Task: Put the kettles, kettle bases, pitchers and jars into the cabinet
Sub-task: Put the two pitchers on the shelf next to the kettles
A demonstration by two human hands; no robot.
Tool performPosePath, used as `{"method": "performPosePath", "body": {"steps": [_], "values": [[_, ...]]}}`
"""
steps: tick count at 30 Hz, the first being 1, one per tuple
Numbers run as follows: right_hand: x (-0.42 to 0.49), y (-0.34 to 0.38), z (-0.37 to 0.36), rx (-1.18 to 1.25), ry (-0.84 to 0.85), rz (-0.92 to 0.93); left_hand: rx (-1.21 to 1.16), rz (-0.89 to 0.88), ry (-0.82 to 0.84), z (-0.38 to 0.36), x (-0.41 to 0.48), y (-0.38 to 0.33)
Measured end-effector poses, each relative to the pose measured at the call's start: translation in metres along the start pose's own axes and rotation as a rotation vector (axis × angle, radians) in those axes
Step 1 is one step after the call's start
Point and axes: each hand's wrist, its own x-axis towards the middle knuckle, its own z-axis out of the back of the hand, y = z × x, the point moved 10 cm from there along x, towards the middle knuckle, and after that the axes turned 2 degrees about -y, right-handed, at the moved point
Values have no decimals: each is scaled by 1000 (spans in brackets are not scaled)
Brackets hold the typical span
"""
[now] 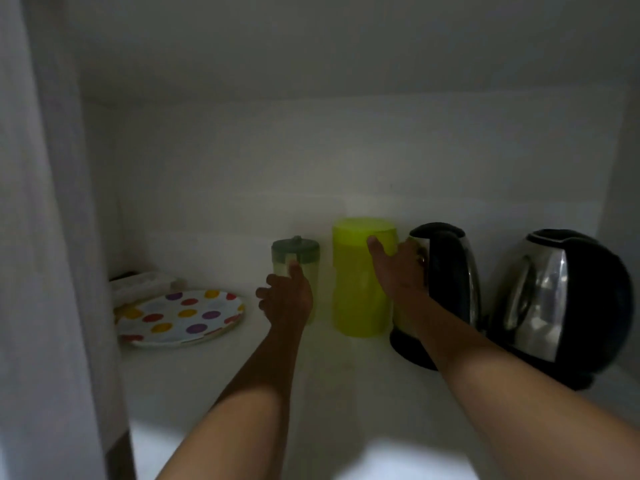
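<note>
No text, label, brand or number can be read on anything.

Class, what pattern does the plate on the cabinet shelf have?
The plate is white with red, yellow and purple dots, clearest in the head view.

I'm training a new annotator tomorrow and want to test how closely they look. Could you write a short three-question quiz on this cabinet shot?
1. True or false: the left kettle and the right kettle both stand right of the yellow pitcher.
2. The left hand has its grip on: A the dotted plate; B the green-lidded jar; C the right kettle.
3. Fill in: the plate lies to the ___ of the jar.
Key: 1 true; 2 B; 3 left.
</note>
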Motion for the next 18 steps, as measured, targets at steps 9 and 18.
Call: {"method": "performPosePath", "body": {"steps": [9, 18], "values": [[-107, 1, 61, -194, 41, 188, 239, -383, -62, 64, -126, -36], [-269, 37, 82, -263, 132, 360, 493, -588, -256, 205, -263, -22]]}}
